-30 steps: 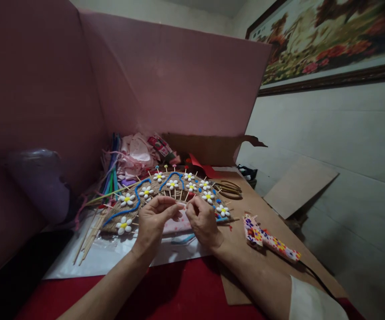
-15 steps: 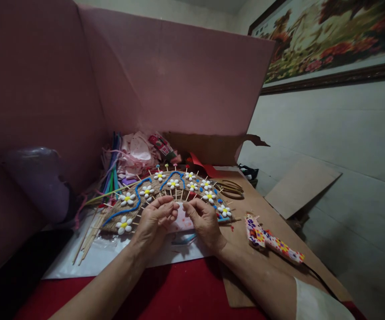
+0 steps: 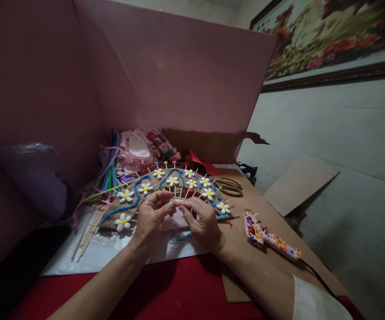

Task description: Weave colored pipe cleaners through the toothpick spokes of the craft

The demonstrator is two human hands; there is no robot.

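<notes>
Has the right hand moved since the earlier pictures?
Yes. Judged against the flower-studded arch, the right hand has brought its fingertips leftward, closer to the left hand.

Table [image 3: 166, 293] was red-topped, with a white sheet [image 3: 61, 258] on it around 7 o'clock and brown cardboard [image 3: 234, 238] around 4.

L hand [image 3: 153, 218] & R hand [image 3: 205, 224] tog. nr twine arch [image 3: 154, 182] w/ white flowers [image 3: 172, 181]

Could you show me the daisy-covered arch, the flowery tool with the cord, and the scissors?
Daisy-covered arch [image 3: 155, 184]: head view, brown surface between daisies.
Flowery tool [image 3: 272, 239]: head view, patterned covering.
Scissors [image 3: 233, 187]: head view, handles.
</notes>
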